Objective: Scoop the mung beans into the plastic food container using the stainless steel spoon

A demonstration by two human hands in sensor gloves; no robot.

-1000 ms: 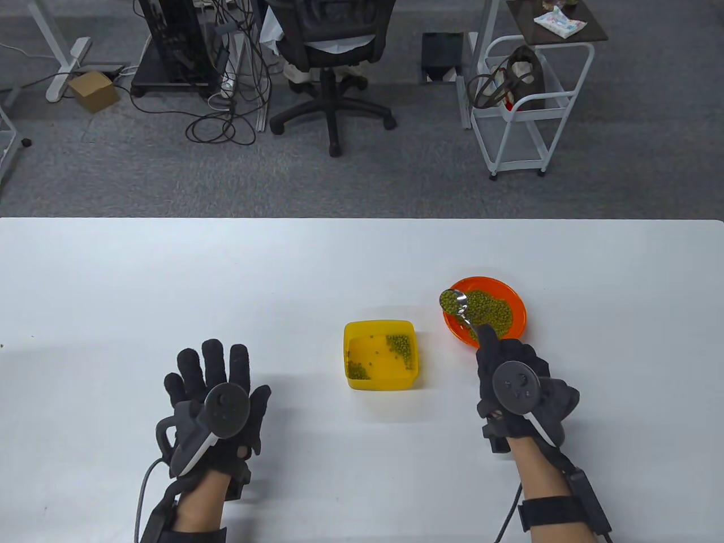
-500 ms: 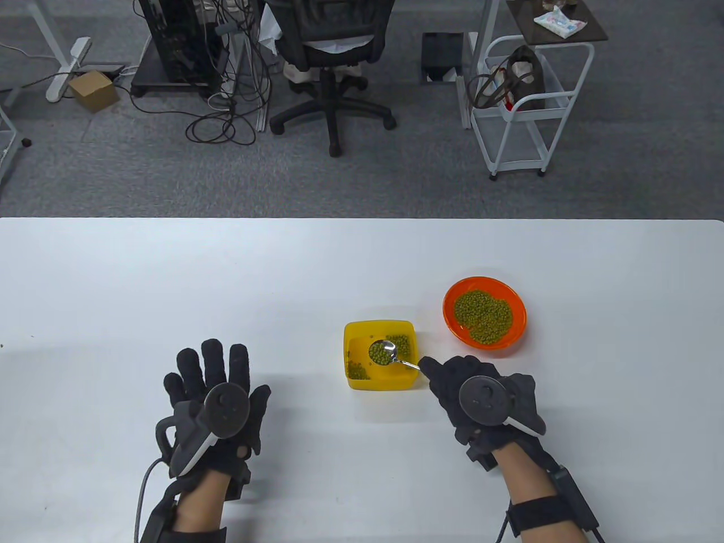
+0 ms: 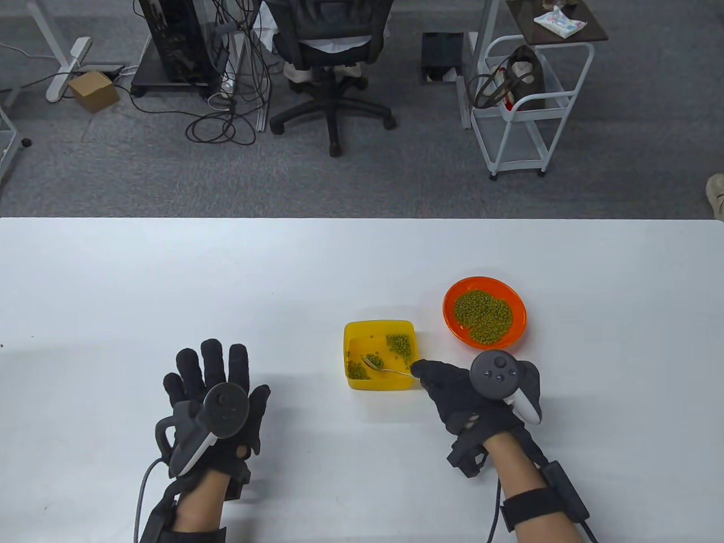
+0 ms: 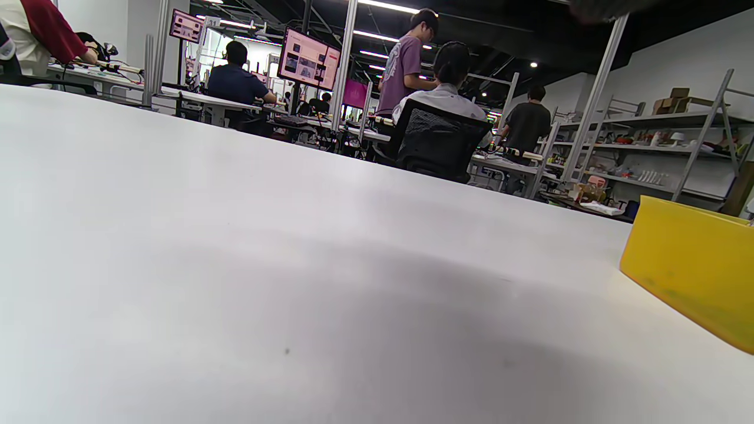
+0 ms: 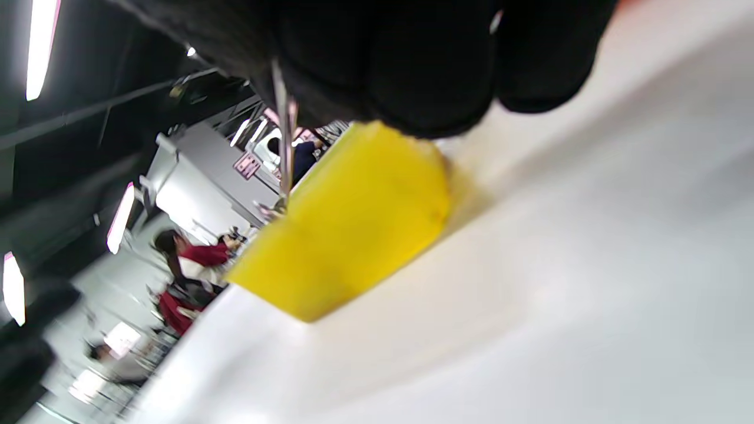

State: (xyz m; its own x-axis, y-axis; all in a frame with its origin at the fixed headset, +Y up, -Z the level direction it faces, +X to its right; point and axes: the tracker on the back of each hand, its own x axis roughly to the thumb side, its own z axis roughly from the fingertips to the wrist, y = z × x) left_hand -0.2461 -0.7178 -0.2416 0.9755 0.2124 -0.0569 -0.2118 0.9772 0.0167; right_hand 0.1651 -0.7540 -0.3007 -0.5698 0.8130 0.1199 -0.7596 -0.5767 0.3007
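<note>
A yellow plastic container (image 3: pixel 350 353) sits mid-table with several mung beans (image 3: pixel 399 344) inside. It also shows in the left wrist view (image 4: pixel 695 277) and the right wrist view (image 5: pixel 347 229). My right hand (image 3: pixel 452 387) grips the handle of the stainless steel spoon (image 3: pixel 380 366). The spoon's bowl is tipped down inside the container, with beans at it. An orange bowl (image 3: pixel 516 331) of mung beans (image 3: pixel 483 317) stands to the right of the container. My left hand (image 3: pixel 215 384) lies flat on the table, fingers spread, holding nothing.
The white table (image 3: pixel 169 283) runs across the table view. Beyond its far edge are an office chair (image 3: pixel 331 56) and a white cart (image 3: pixel 531 102) on the floor. Other people at desks show in the left wrist view.
My right hand carried the loaded spoon from the orange bowl left over the yellow container, then rolled and tipped it down inside. The left hand has not moved.
</note>
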